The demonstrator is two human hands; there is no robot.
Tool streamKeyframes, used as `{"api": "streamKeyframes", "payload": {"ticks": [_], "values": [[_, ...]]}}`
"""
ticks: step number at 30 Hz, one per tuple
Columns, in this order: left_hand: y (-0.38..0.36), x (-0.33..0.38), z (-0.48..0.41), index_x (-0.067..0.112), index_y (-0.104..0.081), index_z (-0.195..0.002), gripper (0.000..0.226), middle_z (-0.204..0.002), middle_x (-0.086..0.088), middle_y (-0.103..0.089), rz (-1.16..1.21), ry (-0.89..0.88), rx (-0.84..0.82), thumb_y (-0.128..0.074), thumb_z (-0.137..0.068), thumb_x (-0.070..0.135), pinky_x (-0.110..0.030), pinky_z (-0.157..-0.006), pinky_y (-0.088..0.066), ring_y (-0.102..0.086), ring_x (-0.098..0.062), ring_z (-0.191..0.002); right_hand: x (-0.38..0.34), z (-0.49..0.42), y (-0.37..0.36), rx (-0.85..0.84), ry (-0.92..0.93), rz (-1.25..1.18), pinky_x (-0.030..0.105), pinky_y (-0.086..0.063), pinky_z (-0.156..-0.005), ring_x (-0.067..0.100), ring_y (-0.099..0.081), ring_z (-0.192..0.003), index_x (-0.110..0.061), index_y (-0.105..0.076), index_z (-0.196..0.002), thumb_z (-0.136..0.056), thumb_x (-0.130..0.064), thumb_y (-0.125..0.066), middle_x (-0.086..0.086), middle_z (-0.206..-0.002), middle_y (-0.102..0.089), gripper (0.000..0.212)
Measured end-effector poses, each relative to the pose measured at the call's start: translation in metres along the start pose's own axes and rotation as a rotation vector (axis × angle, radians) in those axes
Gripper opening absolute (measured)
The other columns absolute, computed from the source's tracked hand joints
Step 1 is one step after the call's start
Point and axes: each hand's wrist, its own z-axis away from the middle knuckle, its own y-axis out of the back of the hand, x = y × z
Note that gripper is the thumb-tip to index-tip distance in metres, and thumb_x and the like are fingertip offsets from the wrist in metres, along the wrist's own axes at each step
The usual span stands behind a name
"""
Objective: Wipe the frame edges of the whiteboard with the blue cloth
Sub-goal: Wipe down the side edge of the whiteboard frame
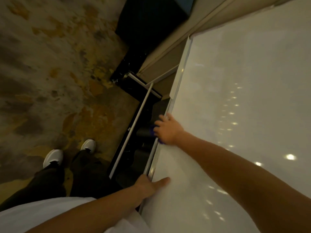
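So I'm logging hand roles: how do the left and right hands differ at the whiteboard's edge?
The right hand presses the blue cloth on the frame edge; the left hand holds nothing. The right sits farther along; the left is nearer the body, thumb on the whiteboard. Both grip that edge.

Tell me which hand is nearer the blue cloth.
Right. The right hand is pressed over the blue cloth on the whiteboard's frame edge. The left hand grips the same edge farther along, closer to the body, apart from the cloth.
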Motion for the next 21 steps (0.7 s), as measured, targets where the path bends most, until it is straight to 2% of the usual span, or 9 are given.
{"api": "streamKeyframes", "payload": {"ticks": [2,4,6,8,9,11,14,17,21], "values": [[-0.002,0.011,-0.01,0.006,-0.035,-0.138,0.107,-0.117,-0.002,-0.048,0.032,0.004,0.002,-0.081,-0.06,0.063,-0.025,-0.084,-0.047,-0.052,-0.018,-0.101,0.057,-0.016,0.009,0.029,-0.191,0.02,0.054,-0.013,-0.113,0.035,-0.03,-0.137,-0.033,-0.054,-0.131,-0.099,-0.045,-0.036,0.002,-0.145,-0.044,0.039],[-0.004,0.027,-0.018,0.01,-0.041,-0.129,0.096,-0.112,-0.001,-0.05,0.063,-0.036,0.003,-0.081,-0.059,0.063,-0.023,-0.076,-0.048,-0.053,-0.015,-0.096,0.059,-0.025,0.009,0.054,-0.251,0.042,0.052,-0.017,-0.112,0.037,-0.036,-0.129,-0.03,-0.058,-0.127,-0.098,-0.042,-0.038,0.004,-0.136,-0.05,0.037],[-0.009,0.043,-0.025,0.014,-0.046,-0.118,0.077,-0.114,-0.003,-0.056,0.034,-0.067,0.022,-0.082,-0.065,0.057,-0.023,-0.074,-0.051,-0.057,-0.018,-0.098,0.015,-0.025,-0.001,0.017,-0.118,0.023,0.053,-0.019,-0.112,0.037,-0.043,-0.121,-0.025,-0.066,-0.119,-0.095,-0.035,-0.044,0.007,-0.125,-0.057,0.034],[-0.012,0.056,-0.034,0.009,-0.048,-0.129,0.06,-0.137,-0.01,-0.054,0.145,-0.049,0.083,-0.074,-0.083,0.039,-0.023,-0.094,-0.045,-0.054,-0.025,-0.119,-0.037,-0.008,-0.018,-0.025,0.204,0.0,0.049,-0.027,-0.108,0.032,-0.05,-0.114,-0.023,-0.069,-0.113,-0.093,-0.031,-0.048,0.004,-0.118,-0.062,0.03],[-0.014,0.062,-0.039,0.007,-0.044,-0.136,0.063,-0.145,-0.011,-0.047,0.146,-0.068,0.124,-0.07,-0.086,0.035,-0.02,-0.098,-0.04,-0.05,-0.025,-0.126,-0.044,0.0,-0.021,-0.069,0.325,-0.009,0.044,-0.033,-0.103,0.03,-0.053,-0.11,-0.024,-0.069,-0.113,-0.093,-0.032,-0.049,0.002,-0.117,-0.063,0.029],[-0.015,0.071,-0.047,0.005,-0.044,-0.137,0.086,-0.141,-0.007,-0.049,0.032,-0.095,0.098,-0.079,-0.072,0.05,-0.021,-0.093,-0.044,-0.053,-0.02,-0.118,-0.019,-0.003,-0.016,-0.063,0.386,-0.021,0.04,-0.037,-0.095,0.03,-0.052,-0.108,-0.021,-0.067,-0.114,-0.095,-0.033,-0.048,0.003,-0.118,-0.062,0.03],[-0.012,0.086,-0.052,0.006,-0.044,-0.131,0.108,-0.124,-0.004,-0.053,-0.001,-0.037,0.112,-0.079,-0.053,0.071,-0.034,-0.085,-0.053,-0.055,-0.022,-0.108,0.063,-0.027,0.0,0.145,0.105,0.013,0.044,-0.035,-0.097,0.036,-0.043,-0.114,-0.017,-0.065,-0.118,-0.095,-0.03,-0.049,0.008,-0.126,-0.054,0.031],[-0.012,0.104,-0.056,0.006,-0.047,-0.128,0.102,-0.112,-0.003,-0.056,-0.005,-0.067,0.135,-0.078,-0.055,0.071,-0.028,-0.065,-0.049,-0.057,-0.02,-0.098,0.1,-0.03,0.008,0.197,-0.07,-0.026,0.043,-0.036,-0.093,0.036,-0.042,-0.115,-0.018,-0.063,-0.119,-0.093,-0.03,-0.055,0.01,-0.132,-0.047,0.029],[-0.013,0.118,-0.05,0.005,-0.049,-0.132,0.112,-0.129,-0.01,-0.057,-0.048,-0.056,0.124,-0.081,-0.047,0.071,-0.037,-0.089,-0.052,-0.059,-0.027,-0.11,0.069,-0.015,0.009,0.075,0.104,-0.05,0.043,-0.041,-0.088,0.034,-0.043,-0.11,-0.018,-0.065,-0.12,-0.094,-0.028,-0.055,0.009,-0.131,-0.047,0.029]]}}
